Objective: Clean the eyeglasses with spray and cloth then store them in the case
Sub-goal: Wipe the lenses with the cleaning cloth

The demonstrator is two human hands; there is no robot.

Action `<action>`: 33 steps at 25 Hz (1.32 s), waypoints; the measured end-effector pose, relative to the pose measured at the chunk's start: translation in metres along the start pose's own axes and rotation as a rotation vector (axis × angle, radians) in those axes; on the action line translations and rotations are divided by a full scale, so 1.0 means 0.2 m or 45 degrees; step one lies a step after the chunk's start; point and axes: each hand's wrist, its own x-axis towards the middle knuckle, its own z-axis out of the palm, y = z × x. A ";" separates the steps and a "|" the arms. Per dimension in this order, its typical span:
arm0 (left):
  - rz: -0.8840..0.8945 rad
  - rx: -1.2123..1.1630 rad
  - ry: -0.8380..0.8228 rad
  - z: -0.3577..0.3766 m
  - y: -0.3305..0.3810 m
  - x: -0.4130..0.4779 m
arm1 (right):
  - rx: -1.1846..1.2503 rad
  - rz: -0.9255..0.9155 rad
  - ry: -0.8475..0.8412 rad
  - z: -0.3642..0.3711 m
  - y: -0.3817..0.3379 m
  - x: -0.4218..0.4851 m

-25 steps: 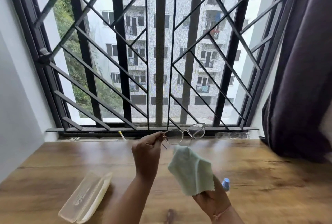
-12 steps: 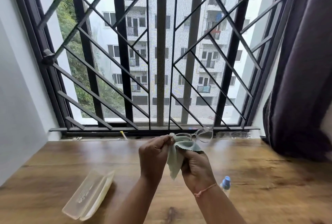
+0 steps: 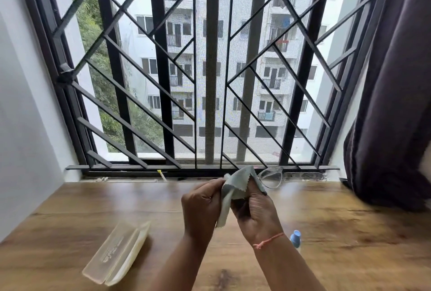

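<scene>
Wiping step: right hand [image 3: 256, 213] pinches the cloth [image 3: 235, 188] round one lens of the glasses [image 3: 270, 177], and left hand [image 3: 203, 206] pinches their covered end, right of the open case [image 3: 119, 253]. Next, probably the bare lens.

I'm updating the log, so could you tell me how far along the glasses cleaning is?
Spraying looks probably done: the spray bottle stands aside. In hand: the left hand holds the eyeglasses while the right hand presses the cloth on one lens. Left: storing them in the case.
</scene>
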 end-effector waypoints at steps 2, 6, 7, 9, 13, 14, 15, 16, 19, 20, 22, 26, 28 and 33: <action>-0.016 0.025 0.012 -0.01 0.00 0.01 | 0.003 0.057 -0.065 -0.01 -0.01 -0.01; -0.043 0.035 0.043 -0.02 -0.02 0.01 | -0.039 0.168 -0.148 -0.07 -0.02 -0.03; -0.049 0.034 0.048 -0.02 -0.02 0.01 | -0.071 0.178 -0.188 -0.08 -0.02 -0.03; -0.050 0.057 0.053 -0.03 -0.03 0.01 | -0.133 0.171 -0.242 -0.10 -0.02 -0.04; -0.033 0.069 0.041 -0.03 -0.03 -0.01 | -0.233 0.065 -0.218 -0.08 0.02 -0.06; -0.032 0.058 0.024 -0.03 -0.02 -0.02 | -0.245 0.036 -0.177 -0.07 0.03 -0.06; -0.024 0.048 0.003 -0.03 -0.01 -0.03 | -0.243 0.026 -0.118 -0.05 0.04 -0.05; -0.009 0.046 -0.017 -0.03 0.00 -0.05 | -0.235 0.033 -0.054 -0.03 0.05 -0.05; 0.050 0.044 -0.032 -0.04 0.04 -0.06 | -0.138 0.045 0.049 0.02 0.04 -0.06; 0.060 0.037 -0.025 -0.05 0.05 -0.05 | -0.097 0.034 0.064 0.03 0.04 -0.06; 0.071 0.038 0.004 -0.05 0.06 -0.04 | -0.052 0.002 0.068 0.03 0.02 -0.06; 0.032 0.087 0.036 -0.06 0.04 -0.01 | -0.049 0.013 -0.007 0.00 0.00 -0.05; 0.026 0.103 0.045 -0.06 0.04 -0.01 | -0.070 0.040 -0.069 -0.03 -0.01 -0.06; -0.033 0.079 0.089 -0.07 0.03 -0.01 | -0.122 0.146 -0.277 -0.09 -0.04 -0.07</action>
